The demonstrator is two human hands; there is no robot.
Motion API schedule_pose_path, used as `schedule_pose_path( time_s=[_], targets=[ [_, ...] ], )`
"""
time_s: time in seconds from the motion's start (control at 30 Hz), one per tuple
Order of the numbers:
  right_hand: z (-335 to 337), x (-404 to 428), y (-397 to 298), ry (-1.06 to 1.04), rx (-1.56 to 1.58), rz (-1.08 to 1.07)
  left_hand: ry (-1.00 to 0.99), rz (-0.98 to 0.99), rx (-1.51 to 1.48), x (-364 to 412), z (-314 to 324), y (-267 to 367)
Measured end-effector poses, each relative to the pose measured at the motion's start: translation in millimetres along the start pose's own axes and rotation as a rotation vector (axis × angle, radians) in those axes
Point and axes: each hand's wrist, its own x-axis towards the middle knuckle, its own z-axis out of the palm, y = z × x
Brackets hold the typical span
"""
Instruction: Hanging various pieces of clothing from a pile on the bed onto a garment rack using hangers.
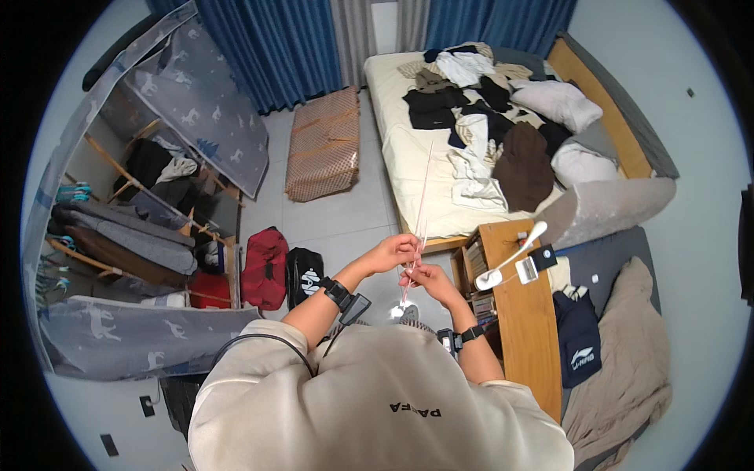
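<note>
In front of my chest, both hands are close together on a thin, long pink-and-white strip [425,188]. My left hand [396,253] pinches it between thumb and fingers. Just below and to the right, my right hand [433,281] grips its lower part. The strip's upper end rises thin and pointed against the bed [393,147], and a shorter second strand shows beside it. Whether it is one folded piece or several cannot be made out. Its lower end hangs over the floor near my shoe [409,313].
Clothes [471,176] lie heaped on the bed. A wooden desk [527,341] with a white lamp [521,253] stands close on my right. On the left is an open fabric wardrobe [135,335]. Red [263,271] and black [303,271] bags and a wrapped bundle [324,144] occupy the floor.
</note>
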Motion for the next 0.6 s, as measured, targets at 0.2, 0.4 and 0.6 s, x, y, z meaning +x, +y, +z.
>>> schedule_pose_path(
  time_s=[0.2,0.4,0.6],
  targets=[
    [-38.7,47.1,-12.3,-0.125,0.038,-0.017,0.069,0.040,-0.041,27.7,-23.5,4.2],
    [-57.3,89.1,-29.9,-0.054,0.320,-0.146,0.065,-0.100,0.016,38.2,-53.9,3.1],
    [-68.4,152.5,-47.8,0.024,0.267,-0.282,0.037,-0.175,0.122,67.4,-90.6,16.0]
  ],
)
